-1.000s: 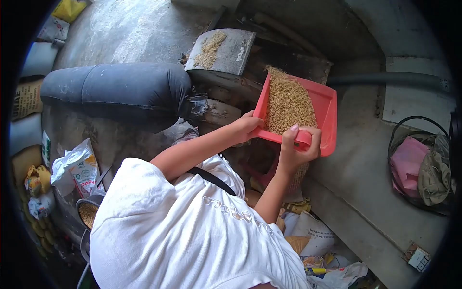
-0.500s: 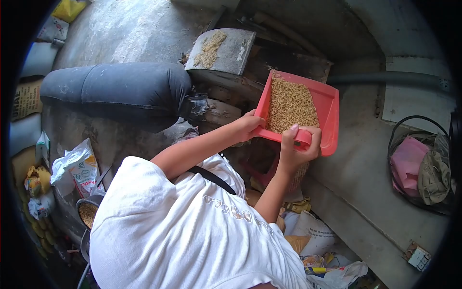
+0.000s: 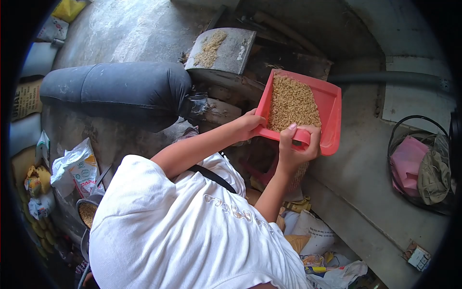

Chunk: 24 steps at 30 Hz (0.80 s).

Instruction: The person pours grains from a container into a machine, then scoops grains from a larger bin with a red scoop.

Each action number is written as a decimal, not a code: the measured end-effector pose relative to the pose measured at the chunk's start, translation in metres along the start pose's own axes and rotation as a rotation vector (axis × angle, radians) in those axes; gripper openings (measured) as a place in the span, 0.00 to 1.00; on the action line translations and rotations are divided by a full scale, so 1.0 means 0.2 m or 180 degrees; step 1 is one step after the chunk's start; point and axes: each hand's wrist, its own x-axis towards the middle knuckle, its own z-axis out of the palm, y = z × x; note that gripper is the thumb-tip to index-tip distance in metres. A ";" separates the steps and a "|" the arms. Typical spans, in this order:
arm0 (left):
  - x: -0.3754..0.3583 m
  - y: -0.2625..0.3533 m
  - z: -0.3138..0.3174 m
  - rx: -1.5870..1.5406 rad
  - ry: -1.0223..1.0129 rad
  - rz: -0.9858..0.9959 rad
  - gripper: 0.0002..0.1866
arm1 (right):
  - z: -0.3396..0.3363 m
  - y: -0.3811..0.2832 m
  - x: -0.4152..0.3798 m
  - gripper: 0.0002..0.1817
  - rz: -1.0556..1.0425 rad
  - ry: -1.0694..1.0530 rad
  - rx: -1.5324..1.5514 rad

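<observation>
A red plastic scoop, shaped like a dustpan, holds a heap of yellow-brown grain against its left side. My left hand is closed on the near left corner of the scoop. The looped handle at the near edge is in my right hand, thumb on top and fingers wrapped round it. Behind the scoop, a grey curved metal surface bears a small patch of grain. Under my right forearm, part of another red object is visible, mostly hidden.
My dark-trousered leg stretches left. Sacks and plastic bags lie below right. A wire-rimmed holder with a pink bag is at the right, above a switch box. A metal container of grain stands lower left, near a white bag.
The scoop has shifted very slightly right, with both my hands still on it. At the lower left edge, a little more of a patterned shape shows.
</observation>
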 end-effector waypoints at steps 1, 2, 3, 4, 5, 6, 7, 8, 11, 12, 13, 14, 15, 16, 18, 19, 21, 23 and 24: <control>0.00 0.00 0.00 0.0068 0.0064 -0.0028 0.25 | 0.00 0.00 0.00 0.08 -0.0012 -0.0014 -0.0008; 0.00 0.00 0.00 0.0066 0.0063 -0.0031 0.25 | 0.00 0.00 0.00 0.08 -0.0012 -0.0015 -0.0012; 0.00 0.00 0.00 0.0084 0.0041 -0.0028 0.24 | 0.00 0.00 0.00 0.08 -0.0033 -0.0011 -0.0021; 0.00 0.00 0.00 0.0103 0.0019 -0.0025 0.24 | -0.01 0.00 0.00 0.08 -0.0054 -0.0006 -0.0029; 0.00 0.00 0.01 0.0105 0.0017 -0.0027 0.24 | 0.00 0.00 0.00 0.08 -0.0053 -0.0003 -0.0031; -0.01 0.00 0.01 0.0057 -0.0007 -0.0039 0.24 | 0.00 0.01 -0.01 0.08 -0.0055 -0.0009 -0.0051; -0.01 0.00 0.01 0.0008 -0.0031 -0.0050 0.24 | -0.01 0.01 -0.01 0.08 -0.0058 -0.0016 -0.0070; 0.00 0.00 0.01 0.0009 -0.0033 -0.0047 0.24 | -0.01 0.01 -0.01 0.08 -0.0061 -0.0015 -0.0069; 0.00 -0.01 0.01 0.0083 0.0023 -0.0055 0.23 | -0.01 0.01 -0.01 0.09 -0.0029 -0.0014 -0.0082; 0.00 -0.01 0.01 0.0065 -0.0003 -0.0051 0.23 | -0.01 0.01 -0.01 0.09 -0.0008 -0.0003 -0.0071; 0.00 -0.01 0.01 0.0044 -0.0029 -0.0044 0.24 | -0.01 0.01 -0.01 0.09 0.0012 0.0006 -0.0056; 0.00 -0.02 0.01 0.0045 -0.0026 -0.0041 0.24 | -0.01 0.01 -0.01 0.09 0.0011 0.0005 -0.0051; 0.01 -0.02 0.00 0.0015 -0.0033 -0.0035 0.24 | -0.01 0.01 0.00 0.09 -0.0024 0.0006 -0.0069; 0.02 -0.03 0.00 -0.0013 -0.0039 -0.0031 0.24 | -0.01 0.01 0.00 0.09 -0.0057 0.0008 -0.0087; 0.01 -0.03 0.01 -0.0009 -0.0059 -0.0007 0.24 | -0.02 0.02 0.00 0.08 -0.0089 -0.0036 -0.0092; 0.01 -0.03 0.01 -0.0014 -0.0086 0.0025 0.24 | -0.02 0.02 0.00 0.07 -0.0133 -0.0084 -0.0100; 0.02 -0.03 0.00 -0.0021 -0.0057 -0.0020 0.24 | -0.01 0.02 0.00 0.07 -0.0139 -0.0082 -0.0076; 0.02 -0.03 0.01 -0.0026 -0.0040 -0.0075 0.24 | -0.02 0.02 0.01 0.07 -0.0144 -0.0074 -0.0066; 0.02 -0.03 0.01 -0.0022 -0.0023 -0.0085 0.24 | -0.02 0.02 0.01 0.07 -0.0128 -0.0082 -0.0085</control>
